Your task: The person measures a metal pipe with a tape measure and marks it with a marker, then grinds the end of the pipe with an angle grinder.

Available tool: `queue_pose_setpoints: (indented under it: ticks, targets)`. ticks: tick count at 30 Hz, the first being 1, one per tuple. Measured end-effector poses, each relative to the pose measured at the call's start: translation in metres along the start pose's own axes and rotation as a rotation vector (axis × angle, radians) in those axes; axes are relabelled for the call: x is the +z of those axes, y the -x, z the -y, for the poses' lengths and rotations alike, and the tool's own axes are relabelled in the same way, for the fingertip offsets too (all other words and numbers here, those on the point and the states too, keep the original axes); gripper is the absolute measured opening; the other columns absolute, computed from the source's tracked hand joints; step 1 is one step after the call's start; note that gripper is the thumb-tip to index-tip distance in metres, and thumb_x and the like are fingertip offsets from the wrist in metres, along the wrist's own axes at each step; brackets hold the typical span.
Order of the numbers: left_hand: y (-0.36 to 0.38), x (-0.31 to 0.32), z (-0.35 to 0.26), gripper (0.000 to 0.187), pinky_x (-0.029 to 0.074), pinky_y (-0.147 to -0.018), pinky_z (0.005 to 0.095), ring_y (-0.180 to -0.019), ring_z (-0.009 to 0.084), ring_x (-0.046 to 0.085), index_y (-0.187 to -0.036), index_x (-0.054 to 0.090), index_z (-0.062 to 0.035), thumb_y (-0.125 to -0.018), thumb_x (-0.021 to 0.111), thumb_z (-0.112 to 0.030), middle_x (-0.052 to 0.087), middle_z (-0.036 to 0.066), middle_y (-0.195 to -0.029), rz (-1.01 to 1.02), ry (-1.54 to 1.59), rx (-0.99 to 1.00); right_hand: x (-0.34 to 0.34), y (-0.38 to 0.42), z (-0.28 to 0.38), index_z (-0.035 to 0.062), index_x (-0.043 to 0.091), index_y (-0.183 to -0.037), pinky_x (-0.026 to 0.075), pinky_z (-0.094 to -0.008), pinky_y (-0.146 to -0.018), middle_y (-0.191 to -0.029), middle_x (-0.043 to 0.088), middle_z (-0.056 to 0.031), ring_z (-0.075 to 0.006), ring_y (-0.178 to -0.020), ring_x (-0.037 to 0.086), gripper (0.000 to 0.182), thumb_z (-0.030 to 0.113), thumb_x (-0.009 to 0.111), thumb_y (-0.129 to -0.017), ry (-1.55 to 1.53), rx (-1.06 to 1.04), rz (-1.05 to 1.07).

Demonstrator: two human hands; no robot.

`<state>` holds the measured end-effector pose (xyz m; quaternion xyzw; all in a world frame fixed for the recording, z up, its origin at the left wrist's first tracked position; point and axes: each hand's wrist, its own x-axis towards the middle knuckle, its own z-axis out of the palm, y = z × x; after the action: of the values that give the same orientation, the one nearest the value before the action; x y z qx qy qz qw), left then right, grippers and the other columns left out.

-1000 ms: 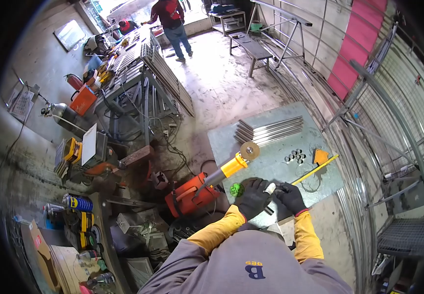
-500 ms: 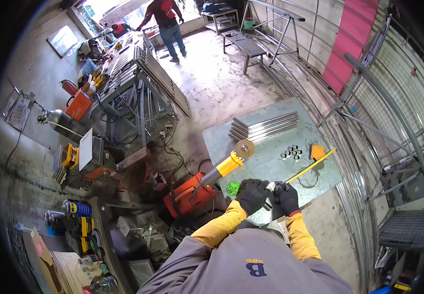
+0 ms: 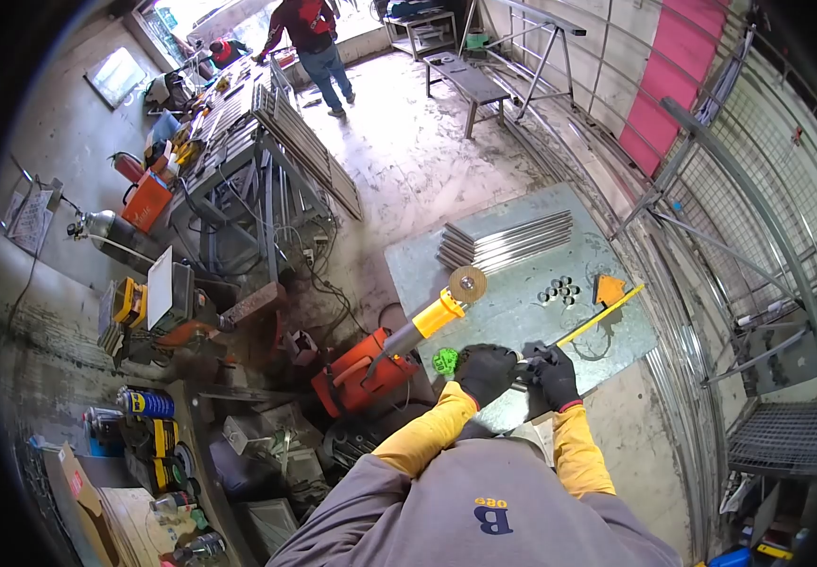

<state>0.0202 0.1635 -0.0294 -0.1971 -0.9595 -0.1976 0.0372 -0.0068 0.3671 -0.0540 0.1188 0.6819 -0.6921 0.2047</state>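
Observation:
Both my hands wear black gloves and meet over the near edge of a grey metal sheet [image 3: 512,312]. My left hand [image 3: 488,371] is closed around something small I cannot make out. Beside it my right hand [image 3: 552,374] is closed too, at the near end of a yellow tape measure [image 3: 600,315]. A small light metal piece shows between the hands. Left of my left hand lies a green object [image 3: 445,361]. An orange-yellow tool with a round disc [image 3: 439,313] points over the sheet. Farther off lie metal tubes [image 3: 512,241], short rings [image 3: 559,290] and an orange angular piece [image 3: 609,290].
A red machine [image 3: 363,372] stands left of the sheet. A cluttered metal workbench [image 3: 271,156] is at the upper left, with a person [image 3: 311,47] near its far end. A low grey bench [image 3: 468,79] stands farther back. Long metal bars [image 3: 673,416] line the right side.
My hands have drawn closer together, and the light piece between them shows less. The distant person has shifted slightly. The view has moved a little.

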Motion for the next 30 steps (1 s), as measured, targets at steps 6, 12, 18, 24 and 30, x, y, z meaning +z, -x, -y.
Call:
queue_pose_setpoints:
  ticks: [6, 12, 18, 24, 30]
  targets:
    - [0.005, -0.008, -0.009, 0.026, 0.056, -0.082, 0.0479, -0.090, 0.0311, 0.074, -0.112, 0.076, -0.0133, -0.096, 0.077, -0.034, 0.078, 0.008, -0.105, -0.286, 0.013, 0.052, -0.010, -0.005, -0.005, 0.0054, 0.072, -0.129, 0.053, -0.0251, -0.060, -0.098, 0.073, -0.0006, -0.0069, -0.072, 0.061, 0.026, 0.006, 0.071, -0.103, -0.019, -0.194, -0.163]
    - [0.011, -0.005, -0.010, 0.033, 0.055, -0.080, 0.0480, -0.089, 0.0305, 0.072, -0.121, 0.079, -0.0145, -0.095, 0.077, -0.035, 0.077, 0.008, -0.102, -0.371, -0.056, 0.091, 0.002, -0.021, 0.053, 0.0064, 0.073, -0.128, 0.057, -0.0287, -0.061, -0.102, 0.076, -0.0029, -0.0119, -0.077, 0.069, 0.027, 0.017, 0.072, -0.103, 0.042, -0.084, -0.150]
    - [0.010, 0.003, -0.006, 0.026, 0.054, -0.077, 0.0504, -0.086, 0.0314, 0.071, -0.110, 0.079, -0.0149, -0.088, 0.080, -0.029, 0.073, 0.010, -0.092, -0.175, -0.058, -0.007, 0.020, -0.054, 0.052, 0.0040, 0.077, -0.096, 0.056, -0.0373, -0.058, -0.078, 0.075, -0.0088, -0.0187, -0.062, 0.069, 0.019, 0.021, 0.068, -0.098, 0.165, -0.041, -0.211]
    - [0.010, 0.001, -0.005, 0.039, 0.056, -0.088, 0.0498, -0.095, 0.0328, 0.073, -0.125, 0.074, -0.0110, -0.088, 0.080, -0.024, 0.077, 0.011, -0.110, -0.265, 0.011, 0.061, 0.032, -0.045, 0.093, 0.0050, 0.075, -0.132, 0.058, -0.0365, -0.058, -0.097, 0.080, -0.0123, -0.0190, -0.066, 0.072, 0.041, 0.030, 0.075, -0.099, 0.254, 0.005, -0.145]
    - [0.008, 0.002, -0.005, 0.034, 0.056, -0.088, 0.0498, -0.095, 0.0335, 0.073, -0.123, 0.074, -0.0108, -0.092, 0.079, -0.023, 0.078, 0.011, -0.111, -0.287, 0.033, 0.077, -0.017, -0.070, 0.092, 0.0175, 0.074, -0.139, 0.058, -0.0485, -0.091, -0.116, 0.078, -0.0192, -0.0372, -0.101, 0.076, 0.043, 0.023, 0.066, -0.097, 0.774, -0.387, -0.312]
